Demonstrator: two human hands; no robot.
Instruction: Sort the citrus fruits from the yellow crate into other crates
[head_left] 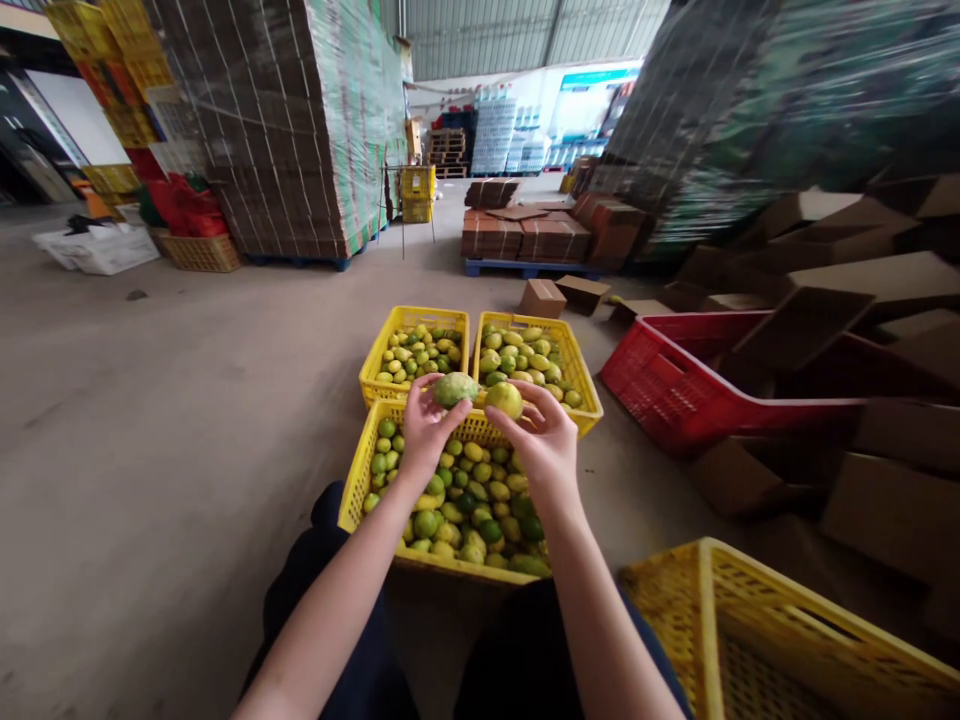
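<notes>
My left hand (429, 425) grips a green, bumpy lemon (455, 389). Close beside it, my right hand (544, 430) holds a rounder yellow-green lemon (504, 400) between thumb and fingers. Both fruits are raised above the far part of the near yellow crate (367, 440), which holds many green and yellow fruits. Behind it stand two more yellow crates side by side, the back left crate (365, 372) and the back right crate (589, 385), both holding mostly yellowish fruits.
A red crate (660, 390) with cardboard in it lies to the right, among loose cardboard boxes (892, 510). Another yellow crate (709, 610) is at the lower right. Farther back, flattened cartons (555, 240) sit on a blue pallet (529, 268) between tall wrapped stacks.
</notes>
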